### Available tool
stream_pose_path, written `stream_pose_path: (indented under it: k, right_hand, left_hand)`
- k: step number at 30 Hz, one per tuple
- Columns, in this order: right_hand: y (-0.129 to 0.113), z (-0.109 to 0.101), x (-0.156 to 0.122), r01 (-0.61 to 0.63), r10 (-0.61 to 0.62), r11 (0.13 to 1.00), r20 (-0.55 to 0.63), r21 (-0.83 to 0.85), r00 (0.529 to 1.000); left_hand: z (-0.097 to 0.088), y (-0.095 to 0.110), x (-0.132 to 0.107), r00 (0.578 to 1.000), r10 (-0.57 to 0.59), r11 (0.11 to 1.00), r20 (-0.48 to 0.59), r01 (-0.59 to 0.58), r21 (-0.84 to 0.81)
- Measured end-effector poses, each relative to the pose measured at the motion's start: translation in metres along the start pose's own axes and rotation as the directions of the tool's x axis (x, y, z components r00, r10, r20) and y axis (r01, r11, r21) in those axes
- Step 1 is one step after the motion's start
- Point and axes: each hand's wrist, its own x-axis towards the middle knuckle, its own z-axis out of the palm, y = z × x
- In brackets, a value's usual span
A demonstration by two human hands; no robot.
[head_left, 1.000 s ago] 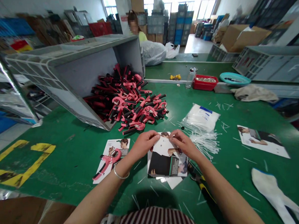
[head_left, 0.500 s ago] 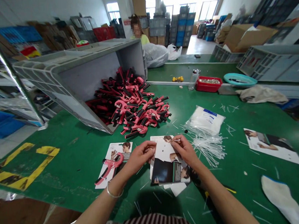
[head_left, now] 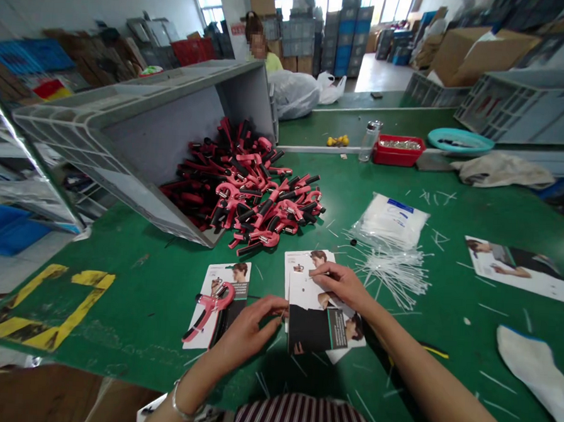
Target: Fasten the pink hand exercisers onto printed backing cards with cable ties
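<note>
A folded printed card (head_left: pixel 308 329) lies over other cards in front of me. My right hand (head_left: pixel 342 284) pinches its upper edge near two small holes. My left hand (head_left: pixel 257 323) has its fingertips at the card's left edge, thumb below, and closes on that edge; the exact contact is partly hidden. Left of it, a pink and black hand grip strengthener (head_left: pixel 204 320) rests on another printed card (head_left: pixel 244 291). Beyond the hands is a pile of similar hand grips (head_left: pixel 268 204). White cable ties (head_left: pixel 395 270) fan out to the right.
A grey crate (head_left: pixel 140 122) lies on its side, hand grips spilling out. A bag of cable ties (head_left: pixel 392 220), another printed card (head_left: pixel 519 271), a white glove (head_left: pixel 533 369) and yellow-handled cutters (head_left: pixel 433 351) are at right. Behind stand a glass bottle (head_left: pixel 369 143) and red tray (head_left: pixel 398 155). A person sits beyond.
My left hand has slid down and left along the card's edge. The right hand stays near the card's top, slightly lower and to the left. The camera view has shifted a little.
</note>
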Motion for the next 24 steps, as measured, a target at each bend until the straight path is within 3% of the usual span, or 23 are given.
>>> stream_pose_path:
  k: [7,12,19,21,24]
  right_hand:
    - [-0.004,0.009,0.007,-0.048,0.042,0.978,0.032,0.204,0.999]
    - [-0.004,0.005,0.008,-0.14,0.109,0.921,0.106,0.363,0.988]
    - [-0.005,-0.003,0.011,-0.237,0.122,0.867,0.274,0.438,0.954]
    - [-0.005,0.0,0.01,-0.23,0.118,0.864,0.264,0.448,0.957]
    - [-0.01,0.006,0.005,-0.184,0.104,0.901,0.216,0.393,0.971]
  left_hand:
    - [0.02,-0.006,0.019,0.972,0.19,0.978,-0.141,-0.175,0.111]
    - [0.024,-0.003,0.022,0.952,0.303,0.945,-0.032,-0.297,0.135]
    - [0.012,0.018,0.019,0.945,0.286,0.922,0.157,-0.316,0.223]
    - [0.017,0.017,0.024,0.963,0.251,0.932,0.099,-0.268,0.244]
    - [0.027,0.011,0.03,0.979,0.135,0.975,-0.15,-0.104,0.195]
